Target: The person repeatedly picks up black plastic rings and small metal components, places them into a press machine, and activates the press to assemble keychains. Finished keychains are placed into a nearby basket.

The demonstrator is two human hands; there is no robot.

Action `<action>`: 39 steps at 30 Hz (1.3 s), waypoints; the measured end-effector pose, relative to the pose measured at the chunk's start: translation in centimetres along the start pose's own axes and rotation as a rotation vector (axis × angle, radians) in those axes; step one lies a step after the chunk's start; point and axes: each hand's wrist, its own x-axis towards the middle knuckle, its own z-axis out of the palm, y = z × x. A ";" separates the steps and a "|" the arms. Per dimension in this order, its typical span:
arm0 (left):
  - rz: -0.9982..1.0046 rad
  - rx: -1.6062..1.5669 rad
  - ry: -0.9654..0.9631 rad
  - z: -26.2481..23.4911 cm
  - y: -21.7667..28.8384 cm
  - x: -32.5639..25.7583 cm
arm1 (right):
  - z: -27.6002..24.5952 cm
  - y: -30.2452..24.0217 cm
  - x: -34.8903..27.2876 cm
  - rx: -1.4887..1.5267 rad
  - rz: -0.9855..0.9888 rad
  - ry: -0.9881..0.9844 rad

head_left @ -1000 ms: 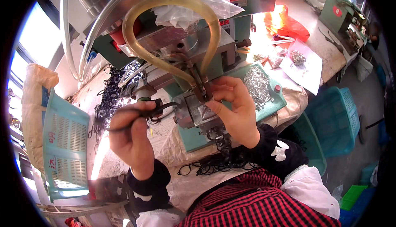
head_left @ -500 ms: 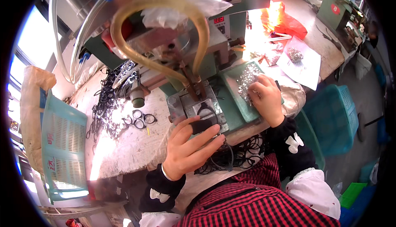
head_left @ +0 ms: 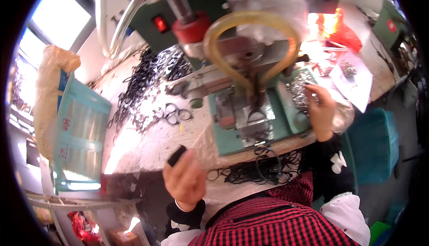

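Note:
My left hand (head_left: 184, 179) is low at the front edge of the bench and grips a small black piece (head_left: 176, 155) between thumb and fingers. Over on the right, my right hand (head_left: 321, 109) has its fingers dipped into a teal tray (head_left: 292, 112) of small shiny metal parts (head_left: 300, 90). Between the hands stands the green press machine (head_left: 243, 116) with a yellowish hose loop (head_left: 252, 45) hanging over its metal jig (head_left: 254, 116). Black eyeglass frames (head_left: 172, 114) lie on the bench left of the machine.
A heap of black frames (head_left: 143, 78) covers the back left of the bench; more lie at the front edge (head_left: 259, 170). A teal basket (head_left: 76, 134) and a stuffed sack (head_left: 47, 89) stand left. A teal bin (head_left: 373, 143) is on the right, red bag (head_left: 333, 29) behind.
My left hand has pulled back from the machine to the bench's front edge, now holding a black piece. My right hand stays at the tray of metal parts. The view has shifted lower and closer.

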 end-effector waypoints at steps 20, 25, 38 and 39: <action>-0.464 0.396 -0.412 8.8 -25.4 -6.6 | -3.2 -4.1 -1.8 0.152 0.168 0.039; -0.456 0.133 -0.194 9.4 -20.7 -3.5 | -2.5 -8.7 0.1 0.371 0.017 -0.164; -0.296 -0.949 0.342 3.4 -1.7 8.9 | 2.2 -14.2 1.5 0.980 0.349 -0.231; -0.246 -0.846 0.294 3.5 -1.6 9.9 | 2.1 -14.9 1.6 0.999 0.354 -0.236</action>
